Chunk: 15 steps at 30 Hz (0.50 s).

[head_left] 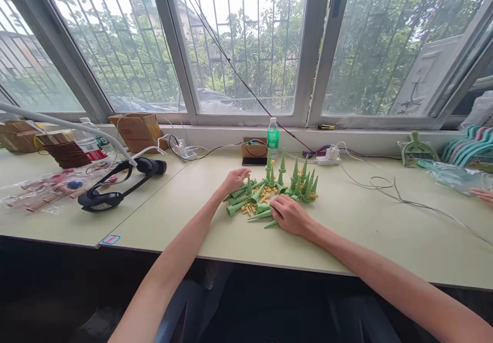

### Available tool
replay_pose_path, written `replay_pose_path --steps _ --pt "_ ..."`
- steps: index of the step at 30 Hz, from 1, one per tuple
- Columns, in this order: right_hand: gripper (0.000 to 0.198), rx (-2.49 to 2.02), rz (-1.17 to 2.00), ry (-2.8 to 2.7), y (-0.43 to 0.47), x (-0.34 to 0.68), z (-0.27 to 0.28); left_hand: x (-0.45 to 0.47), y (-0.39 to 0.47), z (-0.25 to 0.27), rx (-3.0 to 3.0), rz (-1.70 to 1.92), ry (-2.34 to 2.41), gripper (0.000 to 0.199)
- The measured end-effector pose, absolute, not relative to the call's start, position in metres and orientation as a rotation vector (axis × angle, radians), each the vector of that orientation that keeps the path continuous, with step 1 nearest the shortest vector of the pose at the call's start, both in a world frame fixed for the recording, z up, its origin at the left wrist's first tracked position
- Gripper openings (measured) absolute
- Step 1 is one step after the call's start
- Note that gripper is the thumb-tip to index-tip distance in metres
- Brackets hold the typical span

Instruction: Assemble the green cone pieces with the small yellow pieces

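Observation:
A cluster of green plastic spikes point(295, 176), cone-shaped, is on the table in front of me; several stand upright at the back and right, others lie on their sides. Small yellow plastic pieces point(265, 195) are heaped among them. My left hand point(234, 180) hovers at the back left of the cluster, fingertips pinched together; what is between them is too small to make out. At the front, my right hand point(289, 213) rests low with curled fingers around the wide end of a lying green spike point(263, 208). My palm hides part of the spikes beneath it.
Behind the cluster stand a green-labelled bottle point(273, 136) and a small open cardboard box point(254, 150). A black headset point(119, 186) lies left. White cables point(400, 195) run across the right side. Another person's hand point(483, 195) shows at the right edge.

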State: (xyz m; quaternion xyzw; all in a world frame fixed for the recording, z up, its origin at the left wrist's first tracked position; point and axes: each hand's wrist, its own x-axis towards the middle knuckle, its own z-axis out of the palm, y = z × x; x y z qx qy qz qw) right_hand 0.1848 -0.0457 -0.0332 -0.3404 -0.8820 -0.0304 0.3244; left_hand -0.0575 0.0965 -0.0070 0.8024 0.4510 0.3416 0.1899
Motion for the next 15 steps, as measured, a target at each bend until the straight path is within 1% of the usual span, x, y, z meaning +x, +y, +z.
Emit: replay_pose_path --steps 4,10,15 --pt "0.020 -0.891 -0.077 -2.304 -0.0445 0.1858 -0.0328 -0.0586 0.1018 -0.0120 2.192 0.910 1.257 0.073" --pt "0.020 -0.901 -0.050 -2.285 -0.0443 0.1845 -0.0318 -0.0611 0.1049 -0.0144 2.144 0.911 1.219 0.071" --pt "0.016 -0.912 0.011 -2.281 -0.0440 0.1856 -0.0290 -0.0614 0.1057 -0.0133 2.107 0.931 1.198 0.071"
